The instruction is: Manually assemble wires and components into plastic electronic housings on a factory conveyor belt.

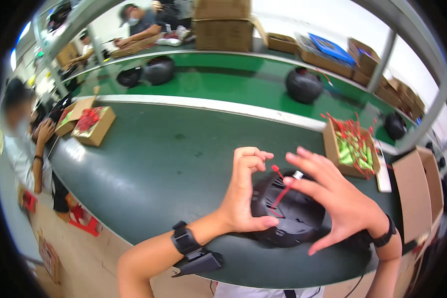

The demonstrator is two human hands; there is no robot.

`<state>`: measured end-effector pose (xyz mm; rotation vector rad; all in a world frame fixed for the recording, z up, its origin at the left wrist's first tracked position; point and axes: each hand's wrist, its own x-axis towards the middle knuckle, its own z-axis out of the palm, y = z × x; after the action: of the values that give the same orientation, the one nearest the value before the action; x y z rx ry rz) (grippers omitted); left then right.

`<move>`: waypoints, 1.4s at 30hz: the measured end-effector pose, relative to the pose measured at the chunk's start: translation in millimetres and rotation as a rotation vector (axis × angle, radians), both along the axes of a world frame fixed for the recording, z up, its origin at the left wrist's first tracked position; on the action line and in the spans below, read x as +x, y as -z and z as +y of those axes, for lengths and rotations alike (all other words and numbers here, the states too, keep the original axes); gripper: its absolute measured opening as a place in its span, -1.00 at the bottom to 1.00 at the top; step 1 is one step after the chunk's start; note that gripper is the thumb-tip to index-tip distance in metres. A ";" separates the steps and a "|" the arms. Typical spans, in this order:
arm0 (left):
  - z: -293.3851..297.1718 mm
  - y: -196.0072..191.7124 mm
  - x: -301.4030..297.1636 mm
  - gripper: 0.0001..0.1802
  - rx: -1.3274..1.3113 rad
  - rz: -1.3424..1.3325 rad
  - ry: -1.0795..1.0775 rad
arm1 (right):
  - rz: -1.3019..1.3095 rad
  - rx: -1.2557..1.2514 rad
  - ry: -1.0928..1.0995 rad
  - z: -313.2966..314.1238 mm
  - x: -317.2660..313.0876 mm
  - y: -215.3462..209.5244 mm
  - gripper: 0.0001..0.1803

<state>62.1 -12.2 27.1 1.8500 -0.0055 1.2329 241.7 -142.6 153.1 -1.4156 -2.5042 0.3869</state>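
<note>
With the black helmet [288, 211] resting at the near edge of the green counter [159, 164], the left hand [243, 193] braces its shell, thumb pressed on, while the right hand [333, 198], fingers spread, should likely keep the red tie [281, 194] taut through the vent.

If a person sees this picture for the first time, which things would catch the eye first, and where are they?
First, the two bare hands low in the centre: the left hand and right hand grip a round black plastic helmet on the dark green conveyor belt, with a thin red strap between the fingers. Next, the open cardboard box of red ties right of centre, and another black helmet on the far belt.
</note>
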 end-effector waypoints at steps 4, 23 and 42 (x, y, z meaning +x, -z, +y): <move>1.8 1.6 -1.8 0.07 0.145 -0.026 -0.222 | -0.143 -0.077 -0.100 23.0 -19.1 -7.3 0.30; 8.3 -7.5 0.1 0.45 -0.130 0.385 0.019 | -0.171 0.038 0.026 61.8 2.1 9.8 0.41; 64.8 8.0 -6.1 0.40 -0.013 0.420 -0.035 | 0.299 0.059 0.127 90.8 25.9 44.2 0.59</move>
<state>55.9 52.6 19.0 2.0718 0.2654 0.8448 267.5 -51.8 108.8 -1.3724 -2.1593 0.4586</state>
